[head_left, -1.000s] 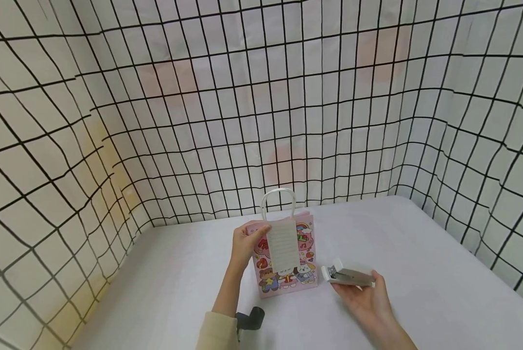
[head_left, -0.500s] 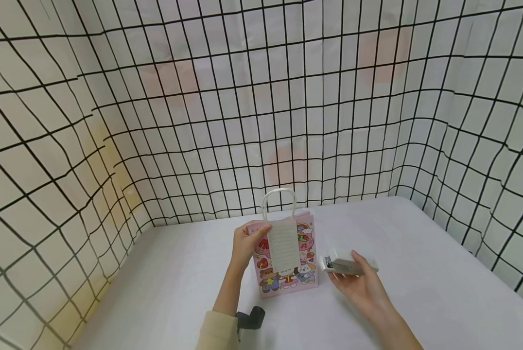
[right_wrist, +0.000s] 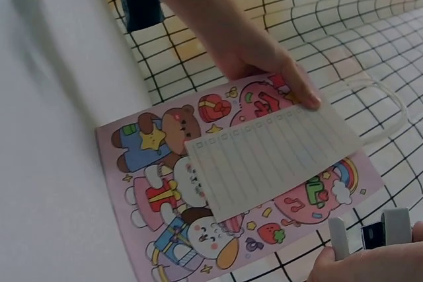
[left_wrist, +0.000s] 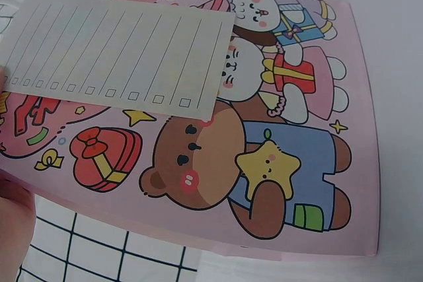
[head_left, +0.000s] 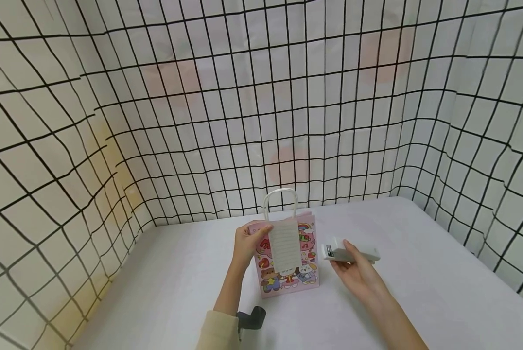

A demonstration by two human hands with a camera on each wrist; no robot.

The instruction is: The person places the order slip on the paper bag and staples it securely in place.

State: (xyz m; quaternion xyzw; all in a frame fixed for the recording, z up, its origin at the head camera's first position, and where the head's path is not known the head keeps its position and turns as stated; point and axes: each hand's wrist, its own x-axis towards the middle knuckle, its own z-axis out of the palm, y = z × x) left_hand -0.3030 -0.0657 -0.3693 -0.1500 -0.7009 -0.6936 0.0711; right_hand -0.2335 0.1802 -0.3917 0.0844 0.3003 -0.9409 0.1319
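A pink cartoon-print paper gift bag point(head_left: 268, 288) was upright at the white table point(head_left: 178, 291), its white handle point(head_left: 281, 190) rising past the table's far edge in the head view. A lined checklist sheet point(head_left: 285, 249) lay against the bag's front, below the handle. The left hand point(head_left: 246, 240) pinched sheet and bag together near the bag's upper left corner. Just beyond the bag's right edge, apart from it, the right hand point(head_left: 359, 277) gripped a white stapler point(head_left: 338, 253). A black-gridded wall covering point(head_left: 239, 107) stood behind the table's far edge.
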